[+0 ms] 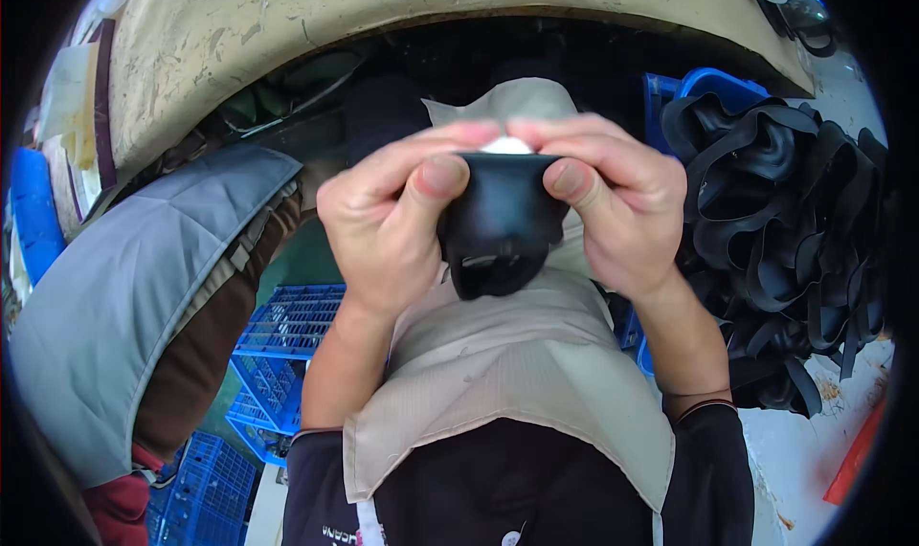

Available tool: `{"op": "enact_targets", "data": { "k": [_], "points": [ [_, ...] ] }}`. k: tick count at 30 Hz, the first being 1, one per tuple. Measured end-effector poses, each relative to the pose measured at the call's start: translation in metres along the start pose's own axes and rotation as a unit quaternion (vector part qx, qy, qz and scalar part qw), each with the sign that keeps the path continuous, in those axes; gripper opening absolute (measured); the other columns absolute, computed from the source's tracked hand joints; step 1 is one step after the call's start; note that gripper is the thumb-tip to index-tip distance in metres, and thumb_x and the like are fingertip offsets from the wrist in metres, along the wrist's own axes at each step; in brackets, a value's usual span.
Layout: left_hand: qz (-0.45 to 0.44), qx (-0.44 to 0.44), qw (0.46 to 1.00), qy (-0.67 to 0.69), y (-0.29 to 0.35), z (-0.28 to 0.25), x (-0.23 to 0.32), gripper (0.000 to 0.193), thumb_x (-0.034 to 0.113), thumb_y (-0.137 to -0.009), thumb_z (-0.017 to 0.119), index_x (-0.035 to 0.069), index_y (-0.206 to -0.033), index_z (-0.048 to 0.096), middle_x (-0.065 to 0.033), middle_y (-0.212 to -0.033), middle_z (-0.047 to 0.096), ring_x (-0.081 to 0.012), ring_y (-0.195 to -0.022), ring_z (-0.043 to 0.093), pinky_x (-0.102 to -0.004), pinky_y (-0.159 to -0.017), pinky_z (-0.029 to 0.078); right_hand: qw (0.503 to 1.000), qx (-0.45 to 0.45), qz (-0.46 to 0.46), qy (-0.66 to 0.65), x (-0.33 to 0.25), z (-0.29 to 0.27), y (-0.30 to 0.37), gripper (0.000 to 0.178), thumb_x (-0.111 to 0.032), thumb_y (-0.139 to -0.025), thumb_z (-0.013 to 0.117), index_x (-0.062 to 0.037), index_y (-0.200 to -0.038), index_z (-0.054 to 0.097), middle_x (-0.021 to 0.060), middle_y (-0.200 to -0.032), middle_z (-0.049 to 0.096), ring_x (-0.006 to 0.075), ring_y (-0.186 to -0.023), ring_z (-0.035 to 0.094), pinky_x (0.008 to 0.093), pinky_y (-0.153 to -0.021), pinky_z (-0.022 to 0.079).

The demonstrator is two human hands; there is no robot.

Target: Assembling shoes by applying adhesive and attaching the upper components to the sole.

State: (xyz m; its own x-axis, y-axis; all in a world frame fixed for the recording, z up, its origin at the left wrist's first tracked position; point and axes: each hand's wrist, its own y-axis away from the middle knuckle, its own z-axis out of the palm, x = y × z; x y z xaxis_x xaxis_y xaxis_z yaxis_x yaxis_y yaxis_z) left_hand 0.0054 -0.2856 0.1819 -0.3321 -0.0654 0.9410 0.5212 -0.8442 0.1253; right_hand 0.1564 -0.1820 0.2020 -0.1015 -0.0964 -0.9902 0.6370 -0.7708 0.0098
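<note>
Held up in front of my lap is a smooth black piece (504,197), cup-shaped, with a curved band hanging at its lower end. Its exact kind I cannot make out. My left hand (388,211) grips its upper left edge, thumb on the near face and fingers bent over the far side. In the same way my right hand (627,197) pinches the upper right edge. A small white patch (506,146) shows above the rim, between the fingertips. The fingertips are slightly blurred and partly hidden behind the piece.
At right lies a heap of black strap-like pieces (766,211), beside a blue bin (720,83). A worn beige tabletop (383,5) curves across the far side. Blue plastic crates (287,321) stand at left, near another person's grey apron (153,288). A beige apron (507,355) covers my lap.
</note>
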Motion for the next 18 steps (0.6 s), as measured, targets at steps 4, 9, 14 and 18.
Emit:
{"op": "enact_targets", "data": {
  "k": [4, 9, 14, 18],
  "points": [
    [-0.066, 0.01, 0.998, 0.012, 0.01, 0.006, 0.025, 0.019, 0.012, -0.094, 0.071, -0.006, -0.096, 0.076, -0.0166, -0.097, 0.076, -0.0135, -0.076, 0.063, -0.0227, -0.071, 0.053, 0.998, 0.005, 0.06, 0.036, -0.022, 0.001, 0.009, 0.022, -0.016, -0.095, 0.072, 0.0061, -0.094, 0.074, 0.0173, -0.097, 0.073, 0.0179, -0.076, 0.06, 0.025, -0.071, 0.049],
    [-0.111, 0.029, 0.993, 0.042, 0.0, -0.001, 0.045, 0.02, 0.014, -0.096, 0.07, -0.005, -0.096, 0.076, -0.0131, -0.089, 0.075, -0.0119, -0.07, 0.06, -0.0217, -0.066, 0.051, 0.99, -0.018, 0.142, -0.011, -0.037, 0.011, -0.009, 0.021, -0.013, -0.095, 0.07, 0.0078, -0.092, 0.074, 0.0167, -0.094, 0.073, 0.0177, -0.077, 0.061, 0.0252, -0.072, 0.049],
    [-0.152, 0.068, 0.986, 0.014, -0.015, -0.021, 0.058, 0.024, 0.017, -0.098, 0.069, -0.005, -0.092, 0.076, -0.0096, -0.083, 0.074, -0.0117, -0.067, 0.06, -0.0209, -0.063, 0.05, 0.98, -0.027, 0.194, -0.039, -0.035, 0.032, -0.039, 0.018, -0.01, -0.094, 0.07, 0.0067, -0.091, 0.075, 0.0164, -0.093, 0.073, 0.0171, -0.076, 0.061, 0.025, -0.071, 0.05],
    [-0.197, 0.073, 0.977, 0.044, -0.031, -0.047, 0.068, 0.026, 0.019, -0.1, 0.066, -0.005, -0.101, 0.073, -0.01, -0.091, 0.072, -0.0115, -0.075, 0.061, -0.0226, -0.069, 0.05, 0.963, 0.01, 0.247, -0.105, -0.02, 0.059, -0.064, 0.018, -0.012, -0.091, 0.073, 0.0047, -0.084, 0.074, 0.0138, -0.09, 0.074, 0.014, -0.072, 0.06, 0.0229, -0.066, 0.049]
  ]
}}
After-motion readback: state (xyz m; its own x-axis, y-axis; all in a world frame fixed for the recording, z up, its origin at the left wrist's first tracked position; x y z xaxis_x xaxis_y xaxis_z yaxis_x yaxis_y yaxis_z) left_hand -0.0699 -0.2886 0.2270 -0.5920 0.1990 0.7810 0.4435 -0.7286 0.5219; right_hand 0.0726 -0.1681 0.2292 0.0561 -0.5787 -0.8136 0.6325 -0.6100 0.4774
